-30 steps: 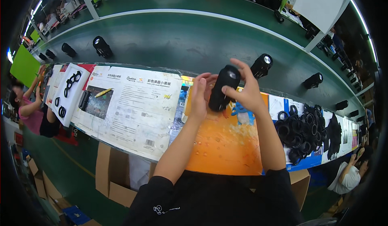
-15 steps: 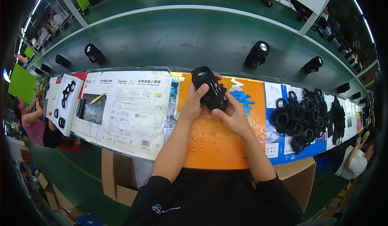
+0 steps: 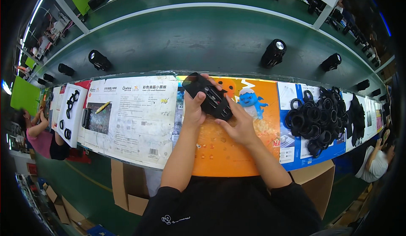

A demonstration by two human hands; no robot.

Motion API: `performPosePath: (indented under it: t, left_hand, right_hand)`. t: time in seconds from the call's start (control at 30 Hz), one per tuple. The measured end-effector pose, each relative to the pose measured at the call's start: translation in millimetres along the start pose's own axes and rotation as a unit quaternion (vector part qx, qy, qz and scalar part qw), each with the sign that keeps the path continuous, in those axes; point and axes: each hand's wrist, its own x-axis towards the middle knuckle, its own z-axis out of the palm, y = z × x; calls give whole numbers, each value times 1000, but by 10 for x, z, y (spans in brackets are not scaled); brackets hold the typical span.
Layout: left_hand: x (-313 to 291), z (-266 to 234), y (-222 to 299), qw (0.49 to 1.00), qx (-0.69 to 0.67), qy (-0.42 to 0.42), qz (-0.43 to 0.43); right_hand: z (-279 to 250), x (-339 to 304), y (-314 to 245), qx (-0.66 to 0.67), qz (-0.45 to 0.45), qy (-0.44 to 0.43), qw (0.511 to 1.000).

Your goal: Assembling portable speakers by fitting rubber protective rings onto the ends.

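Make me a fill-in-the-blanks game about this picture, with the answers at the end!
1. The left hand and right hand hold a device coloured ____.
2. The pile of rings lies on the person's ____ side.
3. The tray on the opposite side is coloured ____.
4. Beneath the hands, the table cover is mainly ____.

Answers: black; right; white; orange.

Black device (image 3: 210,97), orange sheet (image 3: 228,158), blue cartoon (image 3: 252,104), black rings (image 3: 315,120), distant shirt (image 3: 40,145) seemingly pink

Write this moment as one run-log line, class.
hands: both holding device | device: black, tilted | rings: black, heaped right of orange sheet
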Motion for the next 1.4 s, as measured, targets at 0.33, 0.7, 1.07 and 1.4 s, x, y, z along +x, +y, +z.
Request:
performPosePath:
  t: [0.33, 0.7, 1.07, 1.4]
  left_hand:
    - [-22, 54, -124, 992, -66, -47, -93]
    - [-67, 93, -140, 989, -79, -57, -112]
    - [-102, 135, -221, 991, -71, -53, -103]
    - [-80, 165, -230, 991, -45, -60, -107]
  right_hand:
    - [51, -100, 51, 25, 5, 49, 998]
    - [-1, -80, 25, 39, 7, 41, 998]
    - [17, -111, 54, 53, 0, 61, 997]
    - [-24, -128, 68, 50, 19, 46, 998]
